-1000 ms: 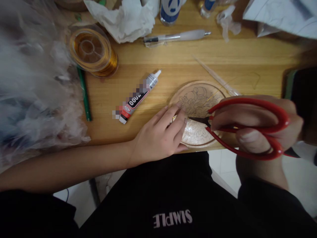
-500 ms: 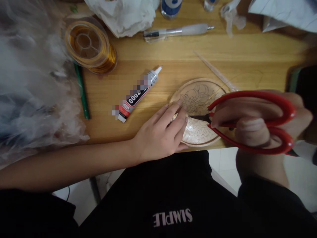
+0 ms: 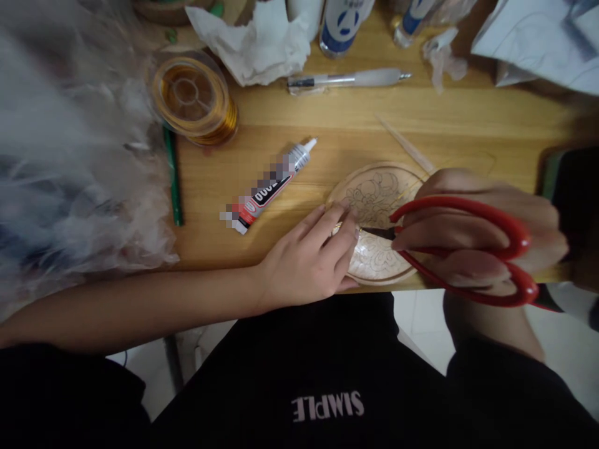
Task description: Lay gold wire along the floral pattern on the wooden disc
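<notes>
A round wooden disc (image 3: 374, 187) with a floral line drawing lies at the table's front edge. My left hand (image 3: 311, 255) rests on its left side, fingers bent together over the rim and a bit of gold wire near the fingertips; what they pinch is hidden. In my right hand (image 3: 486, 218) are red-handled scissors (image 3: 468, 206), fingers through the loops. The dark blades point left over the disc, with their tips close to my left fingertips. Thin gold wire (image 3: 412, 189) runs by the disc's upper right side, near my right hand.
A glue tube (image 3: 274, 184) lies left of the disc. Farther left are a spool of gold wire (image 3: 194, 100), a green stick (image 3: 173, 178) and clear plastic wrapping (image 3: 93, 156). Behind are crumpled tissue (image 3: 257, 43), a pen (image 3: 350, 80) and bottles (image 3: 340, 28). A dark object (image 3: 573, 193) stands at right.
The view has shifted, so the table items appear lower and slightly farther right. The scissors' handles and my right hand have moved a little left and closer to the disc; the handles sit closer together.
</notes>
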The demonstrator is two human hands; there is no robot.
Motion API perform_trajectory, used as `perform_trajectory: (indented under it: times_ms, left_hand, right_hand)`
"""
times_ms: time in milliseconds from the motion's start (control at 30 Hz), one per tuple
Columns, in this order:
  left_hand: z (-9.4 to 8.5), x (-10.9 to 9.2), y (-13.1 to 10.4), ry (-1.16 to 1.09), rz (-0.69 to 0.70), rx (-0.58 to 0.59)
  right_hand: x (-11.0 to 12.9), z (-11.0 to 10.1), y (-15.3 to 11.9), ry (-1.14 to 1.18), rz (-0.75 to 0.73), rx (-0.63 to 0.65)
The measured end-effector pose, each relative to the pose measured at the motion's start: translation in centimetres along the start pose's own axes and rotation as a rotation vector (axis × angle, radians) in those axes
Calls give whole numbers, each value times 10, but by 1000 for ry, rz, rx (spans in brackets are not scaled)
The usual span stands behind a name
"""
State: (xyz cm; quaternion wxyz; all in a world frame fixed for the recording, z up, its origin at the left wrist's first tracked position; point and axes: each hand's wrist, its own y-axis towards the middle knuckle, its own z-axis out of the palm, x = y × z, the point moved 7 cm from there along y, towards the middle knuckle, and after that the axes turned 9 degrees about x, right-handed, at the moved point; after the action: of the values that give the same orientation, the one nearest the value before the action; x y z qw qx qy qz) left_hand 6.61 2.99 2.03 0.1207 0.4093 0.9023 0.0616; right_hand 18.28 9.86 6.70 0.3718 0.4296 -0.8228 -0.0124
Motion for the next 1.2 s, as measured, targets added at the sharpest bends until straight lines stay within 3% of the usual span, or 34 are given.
perform_trajectory:
  times_ms: [100,400,600,700,900,1100,1200]
  left_hand:
    - [0,0,0,-4,-8,-16]
    - [-2,0,1,-2,-18,-38]
    - [-1,0,1,-12,-25,-34]
    - [-2,0,1,-12,-26,-41]
    - [-3,0,2,-1,-27,-38]
    - [-3,0,1,9,-29,-52]
    - [-2,0,1,3,-27,-44]
  right_hand:
    - [3,1,2,64,-125,-18]
    - [1,2,9,34,-162,-94]
    - [2,-3,3,-65,108,-210]
    - [7,-2,3,-95,169,-141]
    - [9,-4,9,-182,82,-29]
    - [0,-6,11,-117,105,66]
    - [3,-6,14,-63,33,84]
